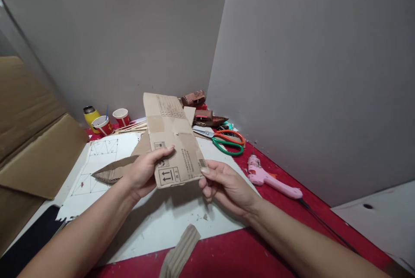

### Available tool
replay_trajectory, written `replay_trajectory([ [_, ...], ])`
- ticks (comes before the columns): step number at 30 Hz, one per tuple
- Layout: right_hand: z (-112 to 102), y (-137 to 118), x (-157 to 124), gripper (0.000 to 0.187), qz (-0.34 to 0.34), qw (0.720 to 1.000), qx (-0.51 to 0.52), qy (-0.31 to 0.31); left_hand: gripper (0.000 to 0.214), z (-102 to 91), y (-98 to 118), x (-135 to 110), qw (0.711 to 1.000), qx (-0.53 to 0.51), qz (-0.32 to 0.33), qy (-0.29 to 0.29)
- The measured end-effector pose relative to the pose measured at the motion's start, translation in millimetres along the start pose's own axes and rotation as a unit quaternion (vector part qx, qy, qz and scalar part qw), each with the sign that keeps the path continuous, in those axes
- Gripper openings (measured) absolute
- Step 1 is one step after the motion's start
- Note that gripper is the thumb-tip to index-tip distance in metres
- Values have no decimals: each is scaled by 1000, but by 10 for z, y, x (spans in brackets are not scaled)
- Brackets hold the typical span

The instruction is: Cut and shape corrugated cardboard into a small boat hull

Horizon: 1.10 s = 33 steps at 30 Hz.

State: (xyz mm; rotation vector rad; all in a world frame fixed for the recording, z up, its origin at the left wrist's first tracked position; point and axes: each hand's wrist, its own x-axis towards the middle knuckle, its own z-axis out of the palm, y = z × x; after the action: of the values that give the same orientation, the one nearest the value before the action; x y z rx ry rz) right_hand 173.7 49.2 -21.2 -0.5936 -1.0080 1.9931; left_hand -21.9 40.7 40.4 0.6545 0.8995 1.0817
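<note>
Between grey walls (311,75), a red desk (227,252) runs up to the right-hand wall along its edge. On it lies a broad white sheet (142,234), its near edge short of the person. A cardboard box (48,157) closes off the left side. The printed cardboard piece (170,133) is held tilted above the sheet, its lower edge apart from it, with room beneath. The left hand (145,174) grasps its left edge, thumb on the printed face; the right hand (227,185) pinches its lower right corner. To the right, near that hand, is a pink glue gun (279,186); scissors (212,135) lie beyond, and a corrugated strip (183,247) lies across the sheet's near edge.
</note>
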Motion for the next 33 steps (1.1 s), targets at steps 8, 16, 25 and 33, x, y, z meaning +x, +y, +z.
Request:
replay_trajectory([
  [8, 16, -94, -122, 23, -127, 983, -115, -70, 22, -66, -9, 50, 997, -4, -7, -73],
  [16, 9, -79, -182, 25, -179, 970, -135, -89, 30, -77, -24, 62, 996, -13, -9, -84],
  [25, 49, -29, -127, 28, -180, 976, -124, 8, 26, -76, -91, 109, 995, -21, 9, -102],
  [33, 38, -55, -102, 40, -203, 951, -211, 96, 23, -122, -250, 215, 998, 50, -22, 3],
])
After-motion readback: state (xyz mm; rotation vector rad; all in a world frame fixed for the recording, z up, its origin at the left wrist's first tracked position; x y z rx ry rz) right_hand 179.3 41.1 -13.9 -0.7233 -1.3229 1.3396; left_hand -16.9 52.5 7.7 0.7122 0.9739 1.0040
